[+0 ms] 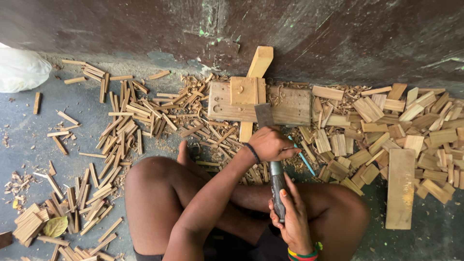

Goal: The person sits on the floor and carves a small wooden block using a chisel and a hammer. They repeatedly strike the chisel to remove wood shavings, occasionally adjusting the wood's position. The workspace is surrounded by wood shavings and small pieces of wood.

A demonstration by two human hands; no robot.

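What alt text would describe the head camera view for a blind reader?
A seated person's right hand grips a cleaver-like blade by its handle, while the left hand rests near it over a wooden work block. Split wood sticks and flat offcuts cover the floor.

Black wristband [252,152] left, striped bangles [303,254] right, bare legs.

The grey concrete floor [29,145] carries a flat rectangular wooden work block [290,105] against the wall. Thin pale wooden sticks [125,125] lie scattered left of it; short flat wooden offcuts [386,125] and one long plank [400,188] lie right. Curled wood shavings [193,87] surround the block.
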